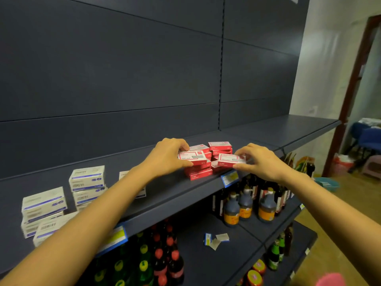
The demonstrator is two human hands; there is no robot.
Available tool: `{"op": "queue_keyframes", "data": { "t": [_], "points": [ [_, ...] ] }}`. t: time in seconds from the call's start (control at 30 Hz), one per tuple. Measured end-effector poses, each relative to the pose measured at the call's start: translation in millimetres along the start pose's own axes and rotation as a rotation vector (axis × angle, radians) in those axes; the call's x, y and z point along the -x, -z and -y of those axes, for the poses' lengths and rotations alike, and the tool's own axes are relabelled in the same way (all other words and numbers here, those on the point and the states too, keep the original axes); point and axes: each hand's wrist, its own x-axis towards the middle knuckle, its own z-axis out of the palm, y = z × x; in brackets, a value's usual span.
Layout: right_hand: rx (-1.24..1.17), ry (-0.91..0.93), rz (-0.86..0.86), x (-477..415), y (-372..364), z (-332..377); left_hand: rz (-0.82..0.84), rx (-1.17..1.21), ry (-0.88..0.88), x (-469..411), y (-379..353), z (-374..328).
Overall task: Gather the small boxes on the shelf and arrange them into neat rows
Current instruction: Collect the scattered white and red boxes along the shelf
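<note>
By the front edge of the shelf [165, 188], left hand [167, 157] grips the left red box [191, 156]; right hand [261, 162] pinches the right red box [231, 159].

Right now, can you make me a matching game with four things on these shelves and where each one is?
Things
1. red boxes
2. white boxes
3. dark bottles with orange labels
4. loose paper tags

Places
A. stacked at the left of the upper shelf
B. lying flat on the lower shelf
C. gripped by the left hand and the right hand
D. standing on the lower shelf, below the right hand

Pairs: 1-C, 2-A, 3-D, 4-B
</note>
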Motion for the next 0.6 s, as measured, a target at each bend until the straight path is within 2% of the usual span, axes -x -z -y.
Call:
{"op": "queue_keyframes", "data": {
  "t": [0.3,0.47,0.6],
  "points": [
    [-0.127,0.157,0.045,-47.1,-17.2,-37.9,-0.023,0.075,0.167,-16.2,-27.0,-3.0],
    [-0.194,0.251,0.070,-65.9,-26.7,-45.7,-0.065,0.035,0.233,-14.5,-30.6,-11.5],
    [-0.085,0.328,0.052,-70.4,-36.8,-48.8,-0.156,-0.023,0.265,-8.3,-30.1,-21.1]
  ]
}}
